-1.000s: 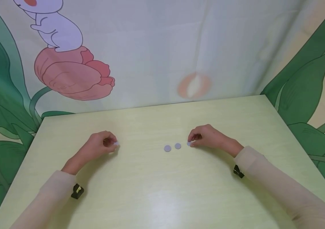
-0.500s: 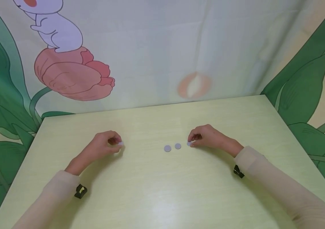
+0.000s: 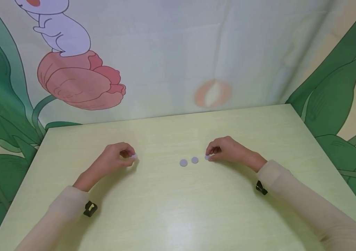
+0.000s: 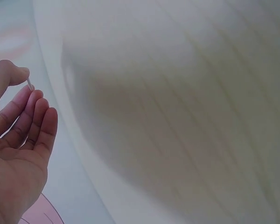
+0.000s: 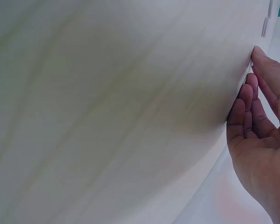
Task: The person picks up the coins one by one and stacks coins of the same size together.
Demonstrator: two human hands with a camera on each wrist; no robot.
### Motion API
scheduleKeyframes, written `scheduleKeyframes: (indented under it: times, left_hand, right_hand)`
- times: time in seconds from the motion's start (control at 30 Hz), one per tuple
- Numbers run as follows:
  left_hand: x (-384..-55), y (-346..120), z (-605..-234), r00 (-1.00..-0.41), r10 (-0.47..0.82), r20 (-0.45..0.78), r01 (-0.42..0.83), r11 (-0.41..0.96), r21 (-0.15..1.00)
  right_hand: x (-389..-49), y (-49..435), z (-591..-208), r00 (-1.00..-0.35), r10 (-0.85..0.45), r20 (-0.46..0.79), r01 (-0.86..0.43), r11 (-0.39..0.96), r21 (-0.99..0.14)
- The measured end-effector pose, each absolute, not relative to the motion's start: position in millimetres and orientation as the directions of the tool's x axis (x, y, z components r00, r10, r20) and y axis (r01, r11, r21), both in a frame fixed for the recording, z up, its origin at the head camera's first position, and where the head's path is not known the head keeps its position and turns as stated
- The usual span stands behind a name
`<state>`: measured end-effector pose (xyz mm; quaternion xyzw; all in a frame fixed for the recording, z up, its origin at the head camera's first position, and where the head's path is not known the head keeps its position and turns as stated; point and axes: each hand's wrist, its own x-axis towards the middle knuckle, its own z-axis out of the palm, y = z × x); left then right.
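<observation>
My left hand [image 3: 115,158] pinches a small, thin, pale grey disc [image 3: 135,156] between thumb and fingertips, above the left half of the table. In the left wrist view that disc [image 4: 30,84] is seen edge-on, and the other fingers are loosely bent. On the right, my right hand [image 3: 228,150] holds another pale disc [image 3: 207,158] by its edges at the tabletop, partly covered by the fingers. Just left of it, two more discs lie flat and apart: one nearer disc [image 3: 195,160] and one farther disc [image 3: 183,162].
A light wood-grain table [image 3: 171,202] spans the view. Behind it hangs a printed cloth [image 3: 165,62] with a pink flower and a white animal. Black devices sit under both wrists, such as the left wrist device [image 3: 90,208].
My left hand has moved a little to the right with its disc, more slowly in the last half second. My right hand and the two lying discs have stayed put.
</observation>
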<state>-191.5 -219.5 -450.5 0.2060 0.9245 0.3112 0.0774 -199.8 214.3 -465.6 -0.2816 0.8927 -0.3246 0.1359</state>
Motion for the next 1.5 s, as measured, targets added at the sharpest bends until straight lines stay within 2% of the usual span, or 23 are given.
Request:
scheduleKeyframes:
  times: [0.87, 1.5]
  left_hand:
    - [-191.4, -206.9, -448.2, -0.907, 0.421, 0.015, 0.342, 0.716, 0.609]
    - [-190.0, -183.6, -444.0, -0.869, 0.481, 0.115, 0.446, 0.66, 0.605]
  right_hand:
    - [-200.2, 214.1, -465.4, -0.802, -0.593, -0.068, -0.397, 0.615, -0.682]
    - [-200.3, 213.7, -465.7, -0.806, -0.589, -0.053, -0.415, 0.627, -0.659]
